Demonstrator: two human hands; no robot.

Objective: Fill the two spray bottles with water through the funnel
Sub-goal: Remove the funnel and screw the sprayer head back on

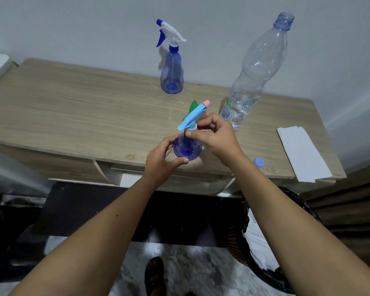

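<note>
Near the table's front edge stands a small blue spray bottle with a light-blue and pink trigger head. My left hand wraps around its body. The fingers of my right hand pinch the collar of that head at the neck. Something green, perhaps the funnel, shows just behind the head, mostly hidden. A second blue spray bottle with a white and blue trigger stands upright at the back of the table. An uncapped clear water bottle stands to the right, with little water in it.
A blue bottle cap lies near the front edge of the wooden table, right of my forearm. White folded paper rests at the table's right end. A bin with a black liner stands below on the right.
</note>
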